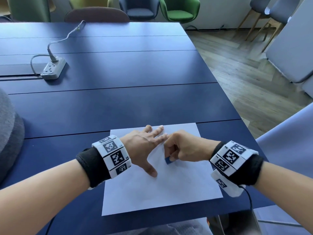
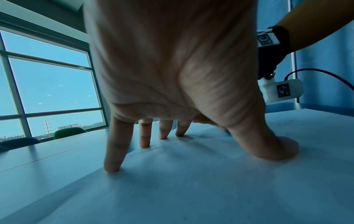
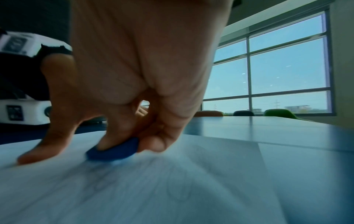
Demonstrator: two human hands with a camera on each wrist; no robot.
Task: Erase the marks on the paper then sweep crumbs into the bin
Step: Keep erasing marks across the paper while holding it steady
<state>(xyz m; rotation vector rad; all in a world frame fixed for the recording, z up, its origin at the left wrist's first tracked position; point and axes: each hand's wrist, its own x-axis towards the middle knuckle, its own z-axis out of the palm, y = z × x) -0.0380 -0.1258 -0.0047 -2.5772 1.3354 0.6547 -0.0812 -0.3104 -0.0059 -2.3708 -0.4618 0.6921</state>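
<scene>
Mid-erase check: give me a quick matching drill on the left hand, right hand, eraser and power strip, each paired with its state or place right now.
Column one:
1. left hand
2. right hand
3. eraser
4. power strip

Column two:
A. far left on the table
B. pinches the eraser
C. fingers spread, pressing the paper flat
D. blue, touching the paper

Pairs: 1-C, 2-B, 3-D, 4-A
</scene>
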